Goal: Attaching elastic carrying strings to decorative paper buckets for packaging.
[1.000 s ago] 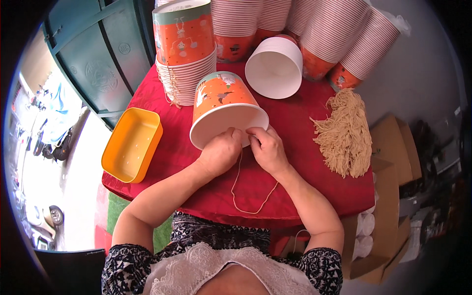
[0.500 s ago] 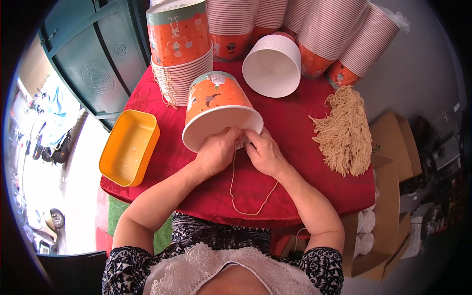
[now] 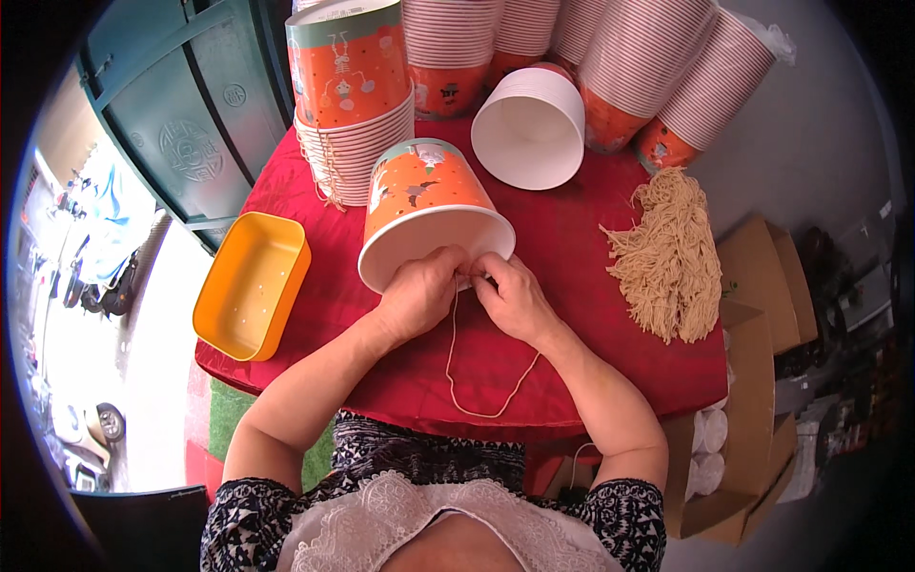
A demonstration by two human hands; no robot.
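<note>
An orange paper bucket (image 3: 428,189) with a green base band and printed figures lies tipped on the table, its white-rimmed mouth toward me. At the near rim, my left hand (image 3: 426,291) is closed, its fingertips pinching the rim. Close beside it, my right hand (image 3: 515,297) has thumb and fingers pressed together on a thin beige string (image 3: 478,414). The string hangs in a loop below both hands, running from the left fingertips round to under the right wrist. The exact spot where string meets rim is hidden by my fingers.
A red cloth (image 3: 572,362) covers the table. At left sit a yellow tub (image 3: 250,286) and stacked buckets (image 3: 348,95) with strings hanging down. White nested buckets (image 3: 529,133) lie behind, near wrapped stacks (image 3: 648,57). A string bundle (image 3: 672,257) lies right, above cardboard boxes (image 3: 743,429).
The bucket has shifted slightly right and turned a little. Both hands stay at its near rim, their fingers moving only slightly, and the string loop hangs as before.
</note>
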